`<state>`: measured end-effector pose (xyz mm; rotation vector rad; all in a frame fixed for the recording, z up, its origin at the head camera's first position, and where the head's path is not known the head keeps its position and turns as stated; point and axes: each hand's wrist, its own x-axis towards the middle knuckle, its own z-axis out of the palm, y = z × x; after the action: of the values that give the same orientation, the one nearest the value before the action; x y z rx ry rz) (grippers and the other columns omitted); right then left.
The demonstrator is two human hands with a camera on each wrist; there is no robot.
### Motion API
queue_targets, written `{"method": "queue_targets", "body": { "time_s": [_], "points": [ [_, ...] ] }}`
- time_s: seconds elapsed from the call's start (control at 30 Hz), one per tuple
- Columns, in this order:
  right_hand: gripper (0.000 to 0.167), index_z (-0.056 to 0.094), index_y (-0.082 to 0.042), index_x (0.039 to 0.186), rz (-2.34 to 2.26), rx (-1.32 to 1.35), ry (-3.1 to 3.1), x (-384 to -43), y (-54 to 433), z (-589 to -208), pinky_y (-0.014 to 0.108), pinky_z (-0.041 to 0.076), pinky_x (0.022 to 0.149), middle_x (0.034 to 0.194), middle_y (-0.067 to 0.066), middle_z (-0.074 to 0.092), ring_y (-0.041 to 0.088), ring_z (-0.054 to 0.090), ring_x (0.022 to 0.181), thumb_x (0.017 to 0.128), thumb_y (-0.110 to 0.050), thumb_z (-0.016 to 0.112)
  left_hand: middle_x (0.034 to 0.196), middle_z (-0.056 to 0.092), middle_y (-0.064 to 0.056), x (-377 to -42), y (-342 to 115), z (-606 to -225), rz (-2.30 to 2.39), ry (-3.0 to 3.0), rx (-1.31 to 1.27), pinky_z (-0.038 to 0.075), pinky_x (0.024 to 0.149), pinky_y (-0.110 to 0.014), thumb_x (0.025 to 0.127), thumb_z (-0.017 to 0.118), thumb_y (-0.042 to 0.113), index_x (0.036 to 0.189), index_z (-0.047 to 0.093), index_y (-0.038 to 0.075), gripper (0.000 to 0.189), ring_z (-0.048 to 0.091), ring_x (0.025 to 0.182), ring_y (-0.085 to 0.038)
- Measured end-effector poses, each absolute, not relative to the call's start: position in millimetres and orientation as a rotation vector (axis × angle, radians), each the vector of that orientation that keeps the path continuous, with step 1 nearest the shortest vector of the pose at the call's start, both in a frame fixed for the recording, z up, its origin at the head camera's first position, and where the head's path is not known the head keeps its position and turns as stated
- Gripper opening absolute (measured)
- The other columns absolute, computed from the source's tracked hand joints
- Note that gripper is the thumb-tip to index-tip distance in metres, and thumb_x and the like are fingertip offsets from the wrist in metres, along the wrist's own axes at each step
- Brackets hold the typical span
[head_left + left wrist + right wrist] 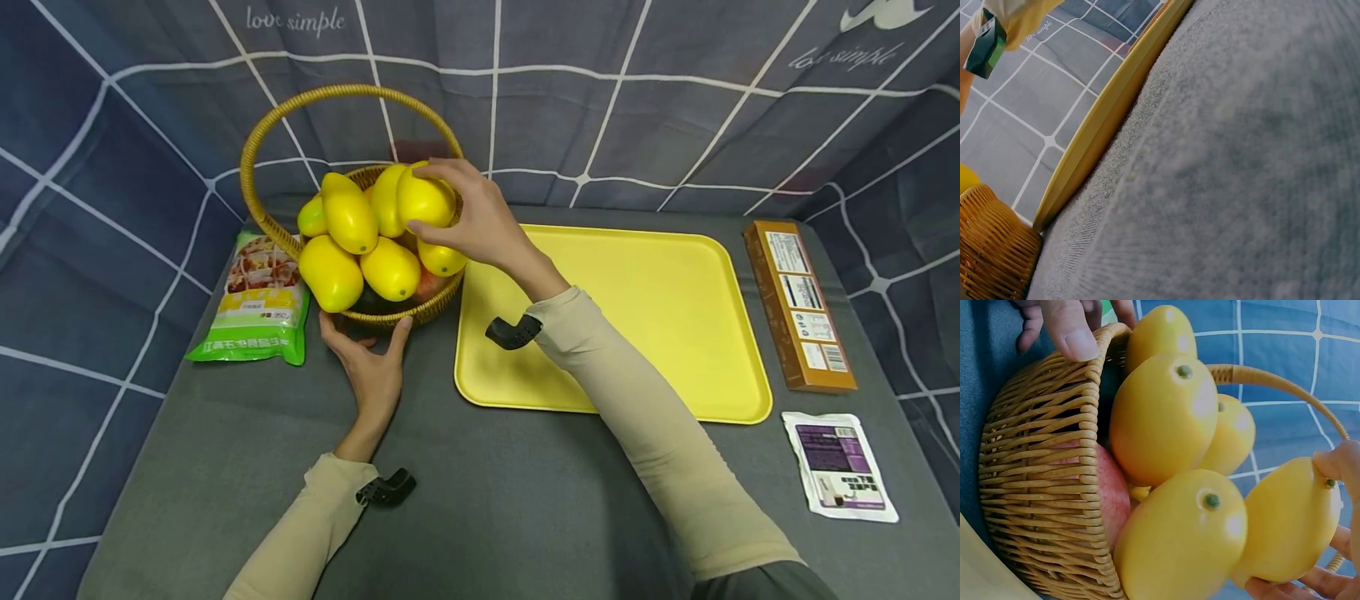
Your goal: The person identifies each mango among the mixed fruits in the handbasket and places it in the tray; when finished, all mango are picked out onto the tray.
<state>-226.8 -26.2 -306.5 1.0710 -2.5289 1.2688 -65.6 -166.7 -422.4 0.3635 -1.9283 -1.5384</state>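
A woven basket (423, 314) with a tall hoop handle (251, 158) holds several yellow mangoes (330, 273), piled above the rim. My right hand (483, 217) grips one mango (1288, 519) at the pile's right side, thumb and fingers around it. This mango overlaps its neighbours in the head view. At the basket's front, my left hand (367, 367) touches the wicker with thumb and forefinger spread apart. The left thumb (1079, 340) lies at the rim in the right wrist view. A reddish fruit (1112, 494) shows lower inside the basket, partly hidden.
A yellow tray (637, 292) lies right of the basket, under my right forearm. Left of the basket is a green food packet (258, 312). Far right are a long brown box (798, 304) and a white and purple pouch (840, 467). A grid-patterned cloth (547, 108) hangs behind.
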Motion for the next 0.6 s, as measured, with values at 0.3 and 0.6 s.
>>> {"method": "queue_targets", "body": {
  "time_s": [0.3, 0.6],
  "points": [
    [0.06, 0.06, -0.011, 0.132, 1.32, 1.102, -2.411, -215.3, -9.9, -305.7, 0.026, 0.047, 0.092, 0.145, 0.011, 0.048, 0.019, 0.053, 0.125, 0.081, -0.036, 0.078, 0.162, 0.007, -0.011, -65.7, -166.4, -421.9, -1.535, -1.936, 0.367, 0.037, 0.091, -0.049, 0.087, 0.075, 0.016, 0.155, 0.003, 0.001, 0.101, 0.023, 0.144, -0.023],
    [0.059, 0.061, -0.009, 0.131, 1.334, 1.126, -2.341, -197.4, 3.5, -308.5, 0.028, 0.047, 0.097, 0.145, 0.011, 0.048, 0.018, 0.048, 0.131, 0.079, -0.031, 0.08, 0.161, 0.007, -0.012, -64.9, -164.9, -420.5, -1.529, -1.94, 0.387, 0.037, 0.09, -0.044, 0.087, 0.075, 0.013, 0.155, 0.003, 0.001, 0.1, 0.024, 0.143, -0.024]
  ]
}}
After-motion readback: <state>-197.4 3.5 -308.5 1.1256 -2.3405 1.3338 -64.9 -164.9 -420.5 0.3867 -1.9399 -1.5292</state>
